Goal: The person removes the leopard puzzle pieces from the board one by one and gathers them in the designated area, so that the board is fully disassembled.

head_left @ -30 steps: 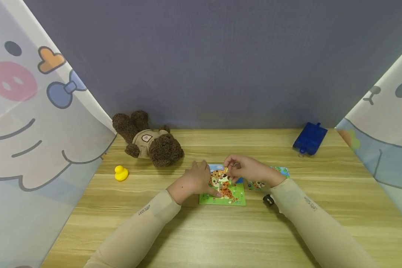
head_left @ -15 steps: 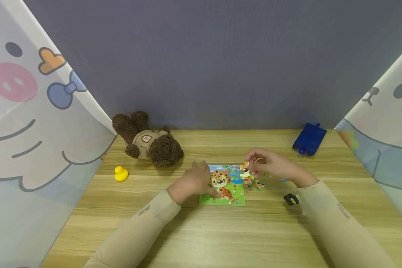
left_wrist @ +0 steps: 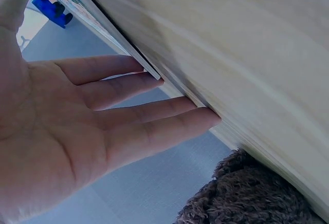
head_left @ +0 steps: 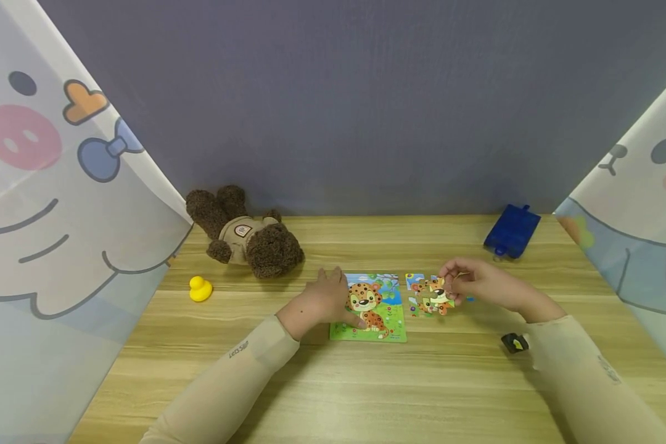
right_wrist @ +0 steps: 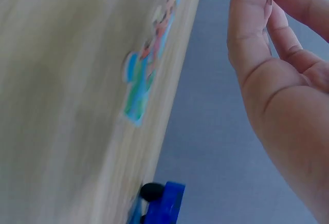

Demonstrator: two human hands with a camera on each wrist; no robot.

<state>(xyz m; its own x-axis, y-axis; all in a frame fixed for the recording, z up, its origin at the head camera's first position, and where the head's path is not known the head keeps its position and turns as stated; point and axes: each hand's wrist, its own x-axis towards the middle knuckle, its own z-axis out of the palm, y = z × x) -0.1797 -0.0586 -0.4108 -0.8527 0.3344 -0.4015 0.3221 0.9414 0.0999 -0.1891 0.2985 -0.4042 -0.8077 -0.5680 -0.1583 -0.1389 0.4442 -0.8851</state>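
Right hand [head_left: 484, 286] farther right, over puzzle pieces [head_left: 416, 286], nearer blue toy [head_left: 512, 232].

A square puzzle board [head_left: 382, 311], showing a spotted orange leopard cub on green grass under blue sky, lies flat on the table [head_left: 311, 388], the left hand [head_left: 323, 300] touching its left side. Just right of it lie several loose, colourful pieces [head_left: 415, 281]; above them the right hand [head_left: 472, 282] pinches another piece [head_left: 438, 294], tilted, with a dark patch on cream.
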